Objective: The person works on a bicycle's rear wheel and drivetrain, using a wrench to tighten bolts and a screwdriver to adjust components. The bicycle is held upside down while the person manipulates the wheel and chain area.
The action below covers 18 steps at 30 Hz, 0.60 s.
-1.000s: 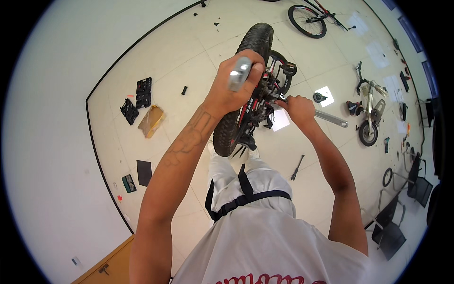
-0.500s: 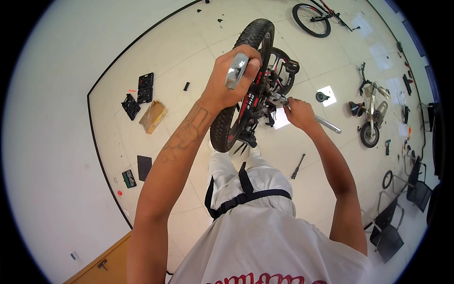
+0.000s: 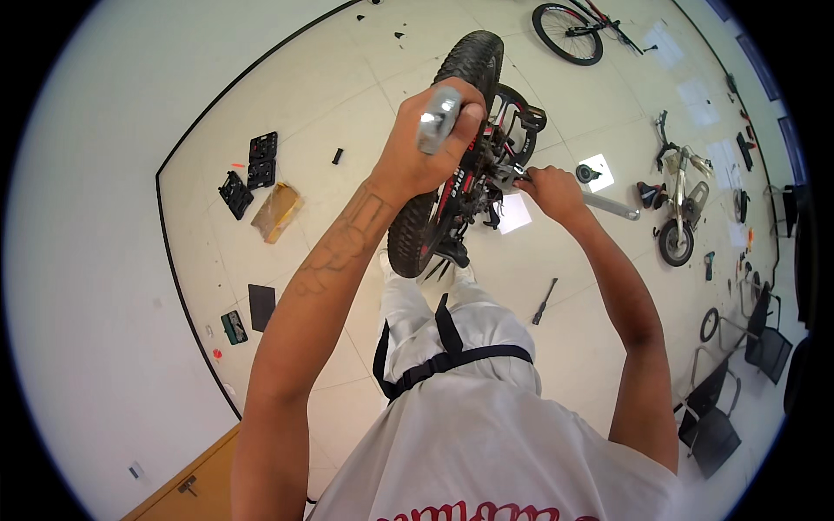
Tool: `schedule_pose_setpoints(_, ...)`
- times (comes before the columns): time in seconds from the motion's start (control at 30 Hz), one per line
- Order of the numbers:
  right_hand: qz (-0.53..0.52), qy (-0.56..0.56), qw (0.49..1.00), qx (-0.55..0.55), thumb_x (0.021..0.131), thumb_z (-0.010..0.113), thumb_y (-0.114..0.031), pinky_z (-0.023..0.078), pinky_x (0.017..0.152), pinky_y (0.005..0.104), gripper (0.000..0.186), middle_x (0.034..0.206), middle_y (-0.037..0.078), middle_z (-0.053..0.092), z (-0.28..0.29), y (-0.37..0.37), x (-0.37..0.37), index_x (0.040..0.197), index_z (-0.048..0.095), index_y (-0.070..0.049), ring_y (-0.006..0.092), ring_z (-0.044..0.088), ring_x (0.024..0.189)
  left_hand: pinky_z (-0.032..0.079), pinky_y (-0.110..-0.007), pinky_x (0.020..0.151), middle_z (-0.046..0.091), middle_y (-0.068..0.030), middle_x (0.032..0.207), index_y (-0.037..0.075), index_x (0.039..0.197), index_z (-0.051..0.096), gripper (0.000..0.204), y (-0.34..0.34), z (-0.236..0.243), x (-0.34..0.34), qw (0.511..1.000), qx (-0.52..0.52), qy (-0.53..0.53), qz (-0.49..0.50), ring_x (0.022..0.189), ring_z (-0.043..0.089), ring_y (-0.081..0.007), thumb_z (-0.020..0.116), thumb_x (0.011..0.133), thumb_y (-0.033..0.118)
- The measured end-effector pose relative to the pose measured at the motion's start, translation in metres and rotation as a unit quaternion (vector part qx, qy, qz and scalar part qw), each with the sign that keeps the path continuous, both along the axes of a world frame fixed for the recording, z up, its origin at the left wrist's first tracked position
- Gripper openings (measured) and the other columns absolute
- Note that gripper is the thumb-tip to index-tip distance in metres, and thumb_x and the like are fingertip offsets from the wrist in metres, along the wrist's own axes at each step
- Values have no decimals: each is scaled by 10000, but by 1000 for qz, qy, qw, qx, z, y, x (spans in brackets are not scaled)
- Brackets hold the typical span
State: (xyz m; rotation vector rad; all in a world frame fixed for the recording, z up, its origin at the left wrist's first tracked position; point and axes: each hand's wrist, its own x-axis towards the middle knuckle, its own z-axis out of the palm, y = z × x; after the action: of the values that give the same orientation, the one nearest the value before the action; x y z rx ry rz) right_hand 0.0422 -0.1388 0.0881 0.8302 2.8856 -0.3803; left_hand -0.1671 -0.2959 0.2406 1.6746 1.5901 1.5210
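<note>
A bicycle wheel with a thick knobby black tyre (image 3: 473, 56) stands in front of me, with red and white lettering along its side. Beside it are the pedal (image 3: 532, 118) and other drivetrain parts. My left hand (image 3: 427, 139) is closed around a silver metal handle (image 3: 440, 120) whose rounded end points up at me; its other end is hidden. To the right, my right hand (image 3: 554, 193) is wrapped round a long silver wrench (image 3: 615, 206). The wrench's head meets metal parts at the bicycle's middle; the exact contact cannot be made out.
On the left floor lie black tool cases (image 3: 261, 161), a yellow-edged box (image 3: 279, 213) and a dark flat panel (image 3: 261, 307). A screwdriver-like tool (image 3: 545, 301) lies near my legs. At right are a small partly stripped bike (image 3: 682, 204) and chairs (image 3: 712, 434); another bicycle (image 3: 569, 35) lies far off.
My right hand has shifted slightly right and away from me, and the wrench's free end has swung the same way. My left hand keeps its grip, its handle tilted slightly differently.
</note>
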Motion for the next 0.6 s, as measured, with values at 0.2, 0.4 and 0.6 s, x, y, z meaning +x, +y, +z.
schedule_pose_setpoints(0.2, -6, 11, 1000, -28, 890, 597, -490, 521, 635, 464, 458, 740, 153, 660, -5, 2, 2, 764, 662, -55, 360, 663, 724, 449, -292, 757, 597, -76, 852, -2, 912, 592, 217, 2, -2, 1, 1000, 13, -28, 1, 798, 545, -154, 490, 989, 174)
schedule_pose_setpoints(0.4, -35, -16, 999, -16, 897, 567, -531, 523, 629, 470, 500, 727, 162, 656, 8, -3, -6, 787, 677, -56, 373, 658, 700, 455, -303, 829, 616, -93, 905, -6, 926, 590, 258, 3, -2, 2, 1000, 2, -16, -10, 862, 570, -174, 467, 1011, 204)
schedule_pose_setpoints(0.6, -4, -3, 1000, -24, 913, 552, -505, 522, 647, 478, 474, 734, 163, 659, -4, 7, 1, 824, 677, -56, 376, 656, 713, 451, -304, 838, 614, -92, 908, -6, 927, 589, 247, 5, -4, 3, 1000, 5, -12, -13, 865, 567, -176, 468, 1007, 194)
